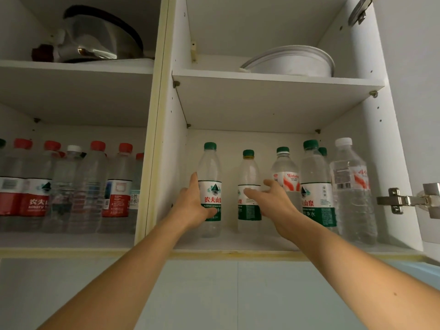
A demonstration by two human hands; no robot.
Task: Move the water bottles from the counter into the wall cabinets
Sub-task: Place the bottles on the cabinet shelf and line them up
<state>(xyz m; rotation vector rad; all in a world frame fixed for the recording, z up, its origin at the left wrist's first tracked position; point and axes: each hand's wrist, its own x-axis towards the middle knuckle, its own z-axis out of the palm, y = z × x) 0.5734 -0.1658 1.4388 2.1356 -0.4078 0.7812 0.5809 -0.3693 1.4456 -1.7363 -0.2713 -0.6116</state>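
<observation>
I look up into an open wall cabinet [281,244]. On its lower right shelf, my left hand [192,206] grips a green-capped water bottle [210,167], thumb across the label. My right hand [273,201] is beside it with loosely spread fingers, holding nothing. Its fingertips are at the label of a second green-capped bottle [248,170]. Further right stand a red-labelled bottle [284,167], a taller green-labelled bottle [314,177] and a clear white-capped bottle [350,184]. Several red-capped bottles [90,186] fill the lower left shelf.
The upper right shelf holds a white bowl [292,60]; the upper left one holds a kettle-like appliance [95,36]. A metal door hinge [404,201] juts out at the right edge. A cream divider [154,139] separates the two cabinet bays. Pale wall tiles [214,294] lie below.
</observation>
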